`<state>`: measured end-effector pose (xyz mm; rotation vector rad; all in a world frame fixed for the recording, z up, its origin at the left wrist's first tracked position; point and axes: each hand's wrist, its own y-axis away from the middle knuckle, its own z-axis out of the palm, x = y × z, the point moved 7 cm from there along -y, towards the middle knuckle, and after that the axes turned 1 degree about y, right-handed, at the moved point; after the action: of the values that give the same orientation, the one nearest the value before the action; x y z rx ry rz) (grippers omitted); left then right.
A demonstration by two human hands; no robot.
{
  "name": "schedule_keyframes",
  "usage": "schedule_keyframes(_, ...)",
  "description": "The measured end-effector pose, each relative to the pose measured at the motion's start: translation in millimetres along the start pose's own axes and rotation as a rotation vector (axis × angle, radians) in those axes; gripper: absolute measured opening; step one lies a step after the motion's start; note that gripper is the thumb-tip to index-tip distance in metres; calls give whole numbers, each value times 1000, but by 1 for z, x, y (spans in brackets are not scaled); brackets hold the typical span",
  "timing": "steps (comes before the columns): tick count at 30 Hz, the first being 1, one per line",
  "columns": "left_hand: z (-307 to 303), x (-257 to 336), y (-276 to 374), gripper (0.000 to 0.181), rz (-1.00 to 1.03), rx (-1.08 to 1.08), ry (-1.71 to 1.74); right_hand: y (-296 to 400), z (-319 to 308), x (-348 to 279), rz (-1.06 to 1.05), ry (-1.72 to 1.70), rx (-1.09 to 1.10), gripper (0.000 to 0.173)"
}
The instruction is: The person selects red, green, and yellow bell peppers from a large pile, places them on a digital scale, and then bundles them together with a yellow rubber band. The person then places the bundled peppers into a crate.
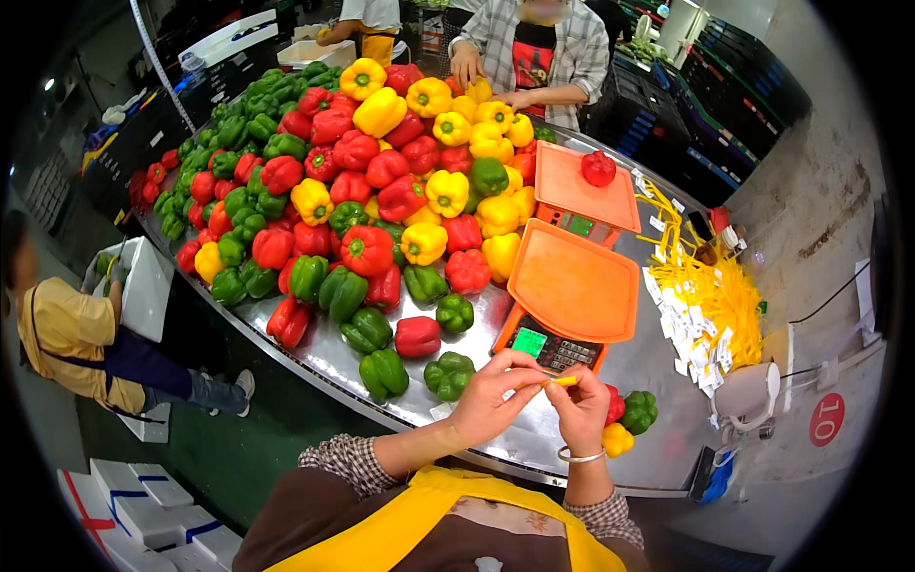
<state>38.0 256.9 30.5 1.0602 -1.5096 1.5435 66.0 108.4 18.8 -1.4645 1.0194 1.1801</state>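
Observation:
My left hand (496, 395) and my right hand (582, 406) meet in front of the near scale, pinching a short yellow strip (561, 381) between their fingertips. Just beyond them stands an orange digital scale (579, 279) with a lit green display and a bare pan. Beside my right wrist lie a red bell pepper (613, 405), a green bell pepper (638, 412) and a yellow bell pepper (617, 440), close together. To the left of my hands, a green bell pepper (449, 377) rests on the metal table (325, 357).
A large heap of bell peppers (357, 150) covers the table's left and far side. A second scale (582, 187) carries one red pepper (598, 169). Yellow tagged strips (729, 307) lie at right. One person (532, 57) works opposite; another (71, 336) holds a white box (143, 286).

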Motion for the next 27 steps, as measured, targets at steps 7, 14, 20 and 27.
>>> schedule_keyframes(7, 7, -8, 17, 15, -211, -56, 199, 11, -1, -4, -75, -35, -119, 11)
schedule_keyframes(14, 27, 3, 25, 7, -171, -69, 32, 22, -19, -2, 121, -539, -129, 10)
schedule_keyframes(20, 49, 13, 19, 8, -52, 147, 122, 23, -21, 10, 213, -742, -102, 10)
schedule_keyframes(27, 64, 19, 15, 12, -198, 78, 300, 6, -44, 12, 225, -1059, -188, 10)
